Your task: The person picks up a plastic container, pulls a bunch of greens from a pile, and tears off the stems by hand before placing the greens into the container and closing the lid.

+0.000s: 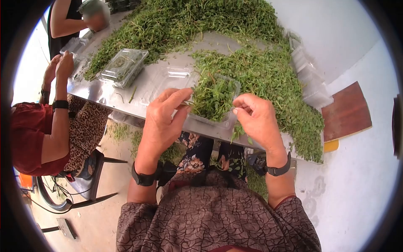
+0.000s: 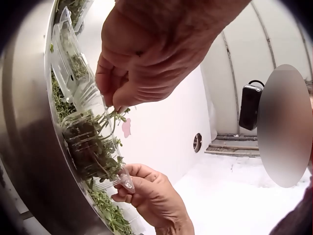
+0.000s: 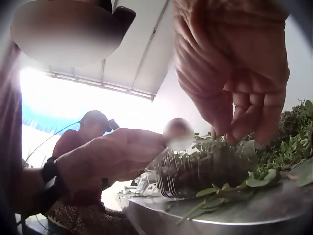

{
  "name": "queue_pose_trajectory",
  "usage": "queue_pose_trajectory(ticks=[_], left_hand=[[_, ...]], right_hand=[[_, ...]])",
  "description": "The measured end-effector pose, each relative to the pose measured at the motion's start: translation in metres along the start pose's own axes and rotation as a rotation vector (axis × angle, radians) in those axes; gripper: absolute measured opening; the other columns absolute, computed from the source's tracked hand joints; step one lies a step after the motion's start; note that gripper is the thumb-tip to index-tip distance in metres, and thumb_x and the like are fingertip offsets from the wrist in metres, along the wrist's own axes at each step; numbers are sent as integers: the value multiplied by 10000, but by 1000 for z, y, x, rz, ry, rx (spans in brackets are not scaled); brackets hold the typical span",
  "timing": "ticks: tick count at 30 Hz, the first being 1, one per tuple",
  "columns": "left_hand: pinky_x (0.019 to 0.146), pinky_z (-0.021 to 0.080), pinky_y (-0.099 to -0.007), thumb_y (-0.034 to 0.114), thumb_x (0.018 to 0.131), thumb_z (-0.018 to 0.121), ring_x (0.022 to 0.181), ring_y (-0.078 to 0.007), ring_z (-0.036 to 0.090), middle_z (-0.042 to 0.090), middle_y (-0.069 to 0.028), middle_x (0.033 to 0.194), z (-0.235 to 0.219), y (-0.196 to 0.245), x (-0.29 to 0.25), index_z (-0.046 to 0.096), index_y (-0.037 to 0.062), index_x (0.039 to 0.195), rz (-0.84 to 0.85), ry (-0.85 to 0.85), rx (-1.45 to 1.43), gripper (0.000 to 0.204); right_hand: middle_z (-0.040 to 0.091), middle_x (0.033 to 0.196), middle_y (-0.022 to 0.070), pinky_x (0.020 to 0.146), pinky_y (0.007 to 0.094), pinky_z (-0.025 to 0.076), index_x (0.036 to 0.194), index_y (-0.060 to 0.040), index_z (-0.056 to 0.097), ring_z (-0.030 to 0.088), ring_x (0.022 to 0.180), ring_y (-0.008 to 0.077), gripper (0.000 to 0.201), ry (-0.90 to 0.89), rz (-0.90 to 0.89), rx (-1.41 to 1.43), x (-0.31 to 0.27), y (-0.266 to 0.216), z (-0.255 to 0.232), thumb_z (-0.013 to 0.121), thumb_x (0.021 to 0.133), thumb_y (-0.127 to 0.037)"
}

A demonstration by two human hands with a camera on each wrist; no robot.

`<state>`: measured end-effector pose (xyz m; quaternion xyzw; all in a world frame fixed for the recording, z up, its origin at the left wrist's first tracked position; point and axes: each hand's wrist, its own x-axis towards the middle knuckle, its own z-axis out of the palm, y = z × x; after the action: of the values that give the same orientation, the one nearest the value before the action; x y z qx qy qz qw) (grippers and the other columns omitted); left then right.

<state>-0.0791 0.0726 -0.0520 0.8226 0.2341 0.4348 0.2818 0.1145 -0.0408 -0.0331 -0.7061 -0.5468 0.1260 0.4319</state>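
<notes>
A clear plastic clamshell container (image 1: 226, 124), filled with leafy green herbs (image 1: 212, 98), stands at the metal table's near edge. Its empty lid half (image 1: 176, 74) lies folded back to the left. My left hand (image 1: 163, 119) is over the container's left side; in the left wrist view its curled fingertips pinch green stems (image 2: 113, 120) at the rim. On the opposite side, my right hand (image 1: 258, 119) holds the container's right rim between thumb and fingers. A loose sprig (image 1: 238, 131) hangs over the near rim beside this hand.
Heaped greens (image 1: 268, 80) cover the table's right and far side. A closed filled clamshell (image 1: 124, 67) sits left. Stacked clear containers (image 1: 308, 80) stand along the right wall. Another person's hands (image 1: 63, 65) work at the left end, near a chair (image 1: 94, 178).
</notes>
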Motion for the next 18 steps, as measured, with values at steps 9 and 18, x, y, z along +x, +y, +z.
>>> queue_pose_trajectory(ticks=[9, 18], left_hand=[[685, 528, -309, -95, 745, 624, 751, -207, 666, 689, -107, 866, 20, 2, 8, 605, 32, 1165, 71, 10, -108, 439], [791, 397, -375, 75, 708, 697, 694, -272, 544, 576, -94, 657, 20, 3, 16, 640, 33, 775, 307, -105, 296, 97]], right_hand=[[584, 710, 100, 587, 390, 468, 752, -42, 602, 586, 680, 294, 69, 155, -337, -341, -1, -6, 5, 651, 709, -20], [579, 733, 79, 617, 377, 458, 746, -38, 600, 542, 728, 274, 83, 94, -527, -460, 3, -9, 4, 631, 683, 7]])
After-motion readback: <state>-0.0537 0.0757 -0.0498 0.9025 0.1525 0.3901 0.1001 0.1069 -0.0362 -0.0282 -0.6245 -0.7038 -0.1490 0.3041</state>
